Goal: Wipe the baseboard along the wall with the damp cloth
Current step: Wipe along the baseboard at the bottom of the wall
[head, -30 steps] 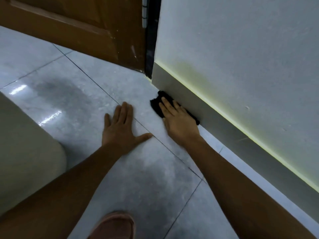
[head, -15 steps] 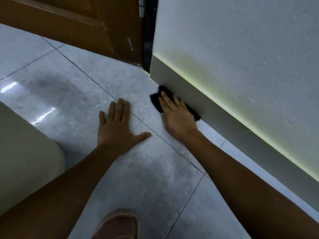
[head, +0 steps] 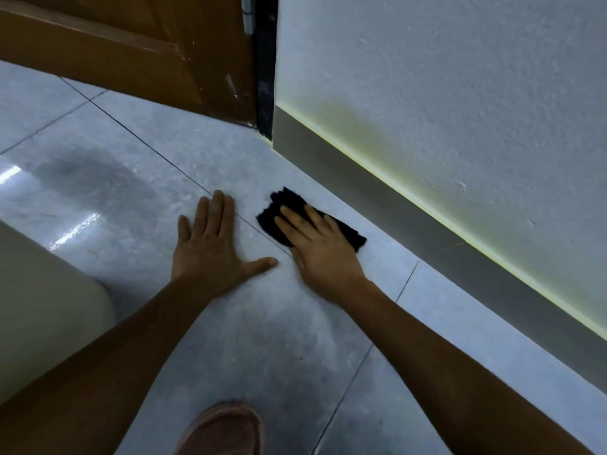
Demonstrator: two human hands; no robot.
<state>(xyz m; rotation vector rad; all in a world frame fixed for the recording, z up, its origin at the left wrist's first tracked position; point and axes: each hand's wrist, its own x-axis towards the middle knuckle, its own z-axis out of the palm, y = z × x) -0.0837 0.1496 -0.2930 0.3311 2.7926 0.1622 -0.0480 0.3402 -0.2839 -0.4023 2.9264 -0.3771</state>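
Note:
A black cloth (head: 285, 205) lies flat on the grey floor tile, a short way out from the grey baseboard (head: 387, 205) that runs along the foot of the white wall. My right hand (head: 320, 247) presses down on the cloth with its fingers spread over it. The cloth does not touch the baseboard. My left hand (head: 213, 247) rests palm-down on the floor just left of the cloth, fingers apart, holding nothing.
A brown wooden door (head: 138, 54) and its dark frame (head: 264, 77) stand at the far end of the baseboard. A pale rounded object (head: 42, 297) sits at the left. My shoe (head: 226, 428) is at the bottom centre.
My right hand has drawn the cloth off the baseboard and out onto the floor tile. The left hand has stayed planted on the floor.

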